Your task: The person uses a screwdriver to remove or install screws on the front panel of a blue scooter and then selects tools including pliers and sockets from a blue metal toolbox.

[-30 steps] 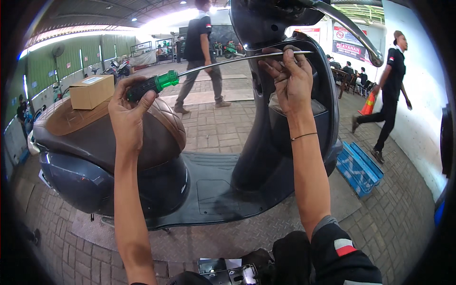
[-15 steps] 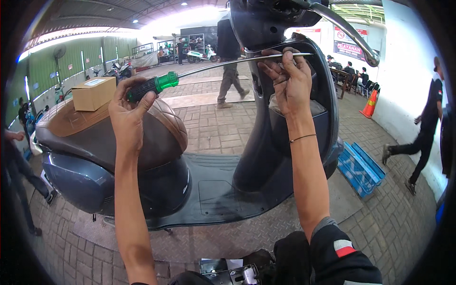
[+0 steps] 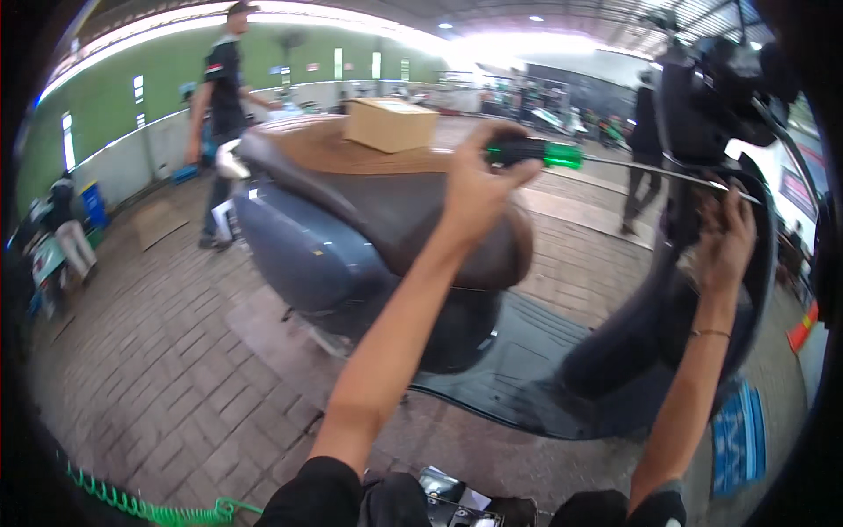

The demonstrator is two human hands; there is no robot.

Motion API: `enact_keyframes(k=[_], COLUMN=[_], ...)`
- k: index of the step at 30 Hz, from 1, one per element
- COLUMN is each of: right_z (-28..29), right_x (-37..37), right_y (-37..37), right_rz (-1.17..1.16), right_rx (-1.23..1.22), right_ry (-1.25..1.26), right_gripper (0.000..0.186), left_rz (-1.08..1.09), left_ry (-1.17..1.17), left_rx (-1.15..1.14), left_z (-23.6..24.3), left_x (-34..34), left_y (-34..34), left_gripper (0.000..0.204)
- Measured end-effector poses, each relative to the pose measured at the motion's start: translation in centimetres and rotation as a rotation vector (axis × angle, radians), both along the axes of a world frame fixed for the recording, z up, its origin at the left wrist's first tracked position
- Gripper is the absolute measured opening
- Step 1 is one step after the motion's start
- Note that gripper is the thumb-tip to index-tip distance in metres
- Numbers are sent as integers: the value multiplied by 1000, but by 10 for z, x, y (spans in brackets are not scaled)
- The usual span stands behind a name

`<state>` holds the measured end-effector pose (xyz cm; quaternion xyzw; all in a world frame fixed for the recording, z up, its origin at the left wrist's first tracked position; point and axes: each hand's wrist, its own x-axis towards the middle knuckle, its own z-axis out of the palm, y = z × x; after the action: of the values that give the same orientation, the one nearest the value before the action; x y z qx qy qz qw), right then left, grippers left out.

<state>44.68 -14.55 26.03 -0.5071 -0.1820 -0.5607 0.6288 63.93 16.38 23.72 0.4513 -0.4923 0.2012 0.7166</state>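
My left hand (image 3: 479,189) grips the green and black handle of a long screwdriver (image 3: 536,155). Its thin metal shaft runs right to the scooter's dark front panel (image 3: 702,123). My right hand (image 3: 724,241) is up against that front panel, its fingers around the shaft near the tip; the tip itself is hidden. The dark blue scooter (image 3: 307,255) has a brown seat (image 3: 395,211) and a black floorboard (image 3: 536,369) between my arms.
A cardboard box (image 3: 389,123) rests on the seat. A person in black (image 3: 221,97) stands behind the scooter at left; another walks at the back right (image 3: 645,149). A green coiled cord (image 3: 132,505) lies on the brick floor. A blue toolbox (image 3: 738,439) lies at right.
My head has turned left, so the scooter and both hands now sit further right in view. Both hands keep their hold on the screwdriver. People in the background have moved.
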Motion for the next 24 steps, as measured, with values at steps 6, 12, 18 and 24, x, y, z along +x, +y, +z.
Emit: enact_keyframes(k=[6,12,18,24], right_z=[-1,2,-8,-18], right_x=[13,11,31,97], right_y=[-3,-5,30,125], right_rz=[84,50,58,318], right_rx=[-78,-76,-123,-418], right_ry=[-62,-76,-36,20], right_gripper=[19,20,30,52], left_rz=[-121,-166,-270,-313], left_ry=[14,86,-10,71], left_rx=[4,67,70,49], left_z=[11,17,15,7], left_x=[5,1,15,36], left_y=[15,6,-4,-4], left_gripper=[33,33,38,38])
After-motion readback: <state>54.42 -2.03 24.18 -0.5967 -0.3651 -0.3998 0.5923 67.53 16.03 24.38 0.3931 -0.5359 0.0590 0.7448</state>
